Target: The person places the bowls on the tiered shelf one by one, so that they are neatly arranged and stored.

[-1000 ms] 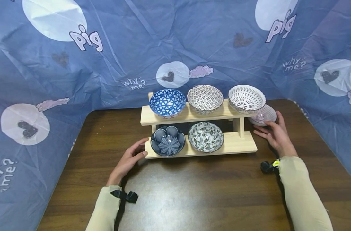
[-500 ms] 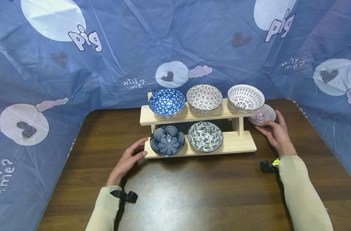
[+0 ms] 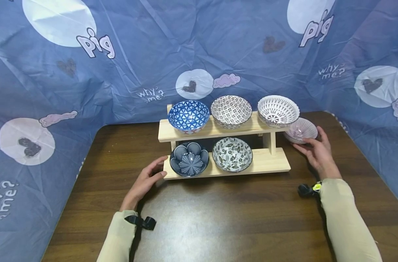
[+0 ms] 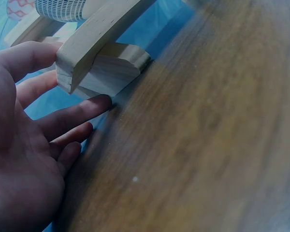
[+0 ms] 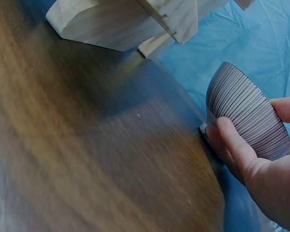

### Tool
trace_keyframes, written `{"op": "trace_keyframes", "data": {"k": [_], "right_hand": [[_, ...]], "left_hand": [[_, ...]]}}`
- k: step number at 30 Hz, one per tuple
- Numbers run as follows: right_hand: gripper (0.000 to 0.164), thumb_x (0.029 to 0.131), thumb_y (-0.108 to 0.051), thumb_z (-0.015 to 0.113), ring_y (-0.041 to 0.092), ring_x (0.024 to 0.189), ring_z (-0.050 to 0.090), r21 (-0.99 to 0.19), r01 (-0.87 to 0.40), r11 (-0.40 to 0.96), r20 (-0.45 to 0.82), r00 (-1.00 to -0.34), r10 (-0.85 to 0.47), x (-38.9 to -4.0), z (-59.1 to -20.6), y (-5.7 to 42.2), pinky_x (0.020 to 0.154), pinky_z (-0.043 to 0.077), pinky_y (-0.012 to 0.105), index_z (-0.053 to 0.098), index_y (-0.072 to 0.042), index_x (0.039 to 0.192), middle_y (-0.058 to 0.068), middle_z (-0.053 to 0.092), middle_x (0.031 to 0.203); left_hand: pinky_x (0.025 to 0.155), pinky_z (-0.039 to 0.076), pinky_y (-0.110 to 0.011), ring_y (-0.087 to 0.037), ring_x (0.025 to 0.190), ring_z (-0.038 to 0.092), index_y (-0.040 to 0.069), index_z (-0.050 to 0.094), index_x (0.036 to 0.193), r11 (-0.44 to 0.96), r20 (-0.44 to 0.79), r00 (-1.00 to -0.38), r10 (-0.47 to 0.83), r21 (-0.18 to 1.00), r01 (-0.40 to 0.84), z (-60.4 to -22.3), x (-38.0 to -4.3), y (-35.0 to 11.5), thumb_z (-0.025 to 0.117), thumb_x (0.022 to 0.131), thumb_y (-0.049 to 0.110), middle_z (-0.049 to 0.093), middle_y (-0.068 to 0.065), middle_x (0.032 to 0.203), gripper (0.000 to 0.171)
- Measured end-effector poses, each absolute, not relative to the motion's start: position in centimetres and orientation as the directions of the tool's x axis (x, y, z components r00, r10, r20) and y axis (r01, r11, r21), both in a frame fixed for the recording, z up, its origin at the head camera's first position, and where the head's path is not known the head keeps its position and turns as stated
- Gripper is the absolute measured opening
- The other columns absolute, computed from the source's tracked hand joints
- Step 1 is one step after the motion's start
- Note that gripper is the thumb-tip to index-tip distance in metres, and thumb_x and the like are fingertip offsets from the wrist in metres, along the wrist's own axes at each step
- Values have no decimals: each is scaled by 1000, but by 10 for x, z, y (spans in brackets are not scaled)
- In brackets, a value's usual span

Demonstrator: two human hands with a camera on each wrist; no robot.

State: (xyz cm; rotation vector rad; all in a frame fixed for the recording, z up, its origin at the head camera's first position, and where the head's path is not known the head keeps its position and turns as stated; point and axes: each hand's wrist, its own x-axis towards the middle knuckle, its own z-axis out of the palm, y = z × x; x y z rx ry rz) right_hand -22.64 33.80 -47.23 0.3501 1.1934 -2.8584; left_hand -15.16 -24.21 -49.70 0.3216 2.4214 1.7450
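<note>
A pale purple striped bowl is held in my right hand, at the right end of a two-tier wooden stand. In the right wrist view the striped outside of that bowl shows between thumb and fingers, off the table. My left hand grips the left end of the stand's lower shelf; the left wrist view has the fingertips against the board end. On the lower shelf sit a dark blue petal bowl and a green leaf-patterned bowl.
Along the upper shelf stand a blue triangle-patterned bowl, a brown lattice bowl and a white bowl with dark dashes. Beneath is a brown wooden table. A blue printed cloth hangs behind and at the sides.
My right hand has moved slightly to the right with the purple bowl, a little farther out from the stand. The left hand stays at the stand's left end.
</note>
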Motion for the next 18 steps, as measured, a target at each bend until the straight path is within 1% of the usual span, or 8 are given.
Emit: {"op": "trace_keyframes", "data": {"k": [4, 9, 12, 15, 18], "right_hand": [[97, 93, 20, 43, 22, 90, 70, -693, 96, -715, -199, -978, 62, -222, -473, 342, 75, 60, 46, 4, -40, 159, -12, 5, 157], [95, 93, 20, 40, 21, 93, 69, -690, 74, -720, -168, -984, 59, -216, -471, 345, 76, 60, 47, 3, -38, 159, -10, 10, 156], [95, 94, 20, 40, 20, 93, 69, -685, 74, -724, -173, -983, 63, -213, -469, 347, 75, 60, 47, 4, -39, 159, -11, 10, 156], [94, 94, 19, 39, 21, 92, 69, -671, 80, -737, -186, -981, 63, -209, -467, 349, 75, 60, 48, 6, -41, 158, -14, 9, 156], [93, 94, 20, 39, 23, 92, 69, -653, 74, -753, -180, -982, 60, -204, -465, 350, 74, 60, 49, 9, -41, 157, -13, 14, 150]], "left_hand": [[89, 46, -21, -5, 109, 57, 7, 46, 148, 302, 8, -968, 250, 949, 86, -496, -151, -242, 60, 97, 12, 60, -28, 133, 53], [90, 46, -22, -7, 109, 57, 8, 46, 148, 305, 6, -969, 248, 949, 84, -494, -151, -242, 60, 97, 12, 60, -27, 133, 53], [90, 46, -21, -6, 109, 57, 7, 46, 148, 303, 6, -968, 250, 949, 84, -494, -151, -242, 60, 98, 12, 60, -27, 133, 52], [90, 46, -22, -9, 110, 57, 7, 46, 148, 305, 6, -968, 252, 949, 85, -494, -151, -242, 60, 98, 13, 60, -27, 133, 52], [90, 46, -22, -12, 111, 57, 8, 47, 148, 306, 2, -968, 253, 948, 82, -494, -151, -241, 61, 97, 13, 60, -27, 133, 53]]}}
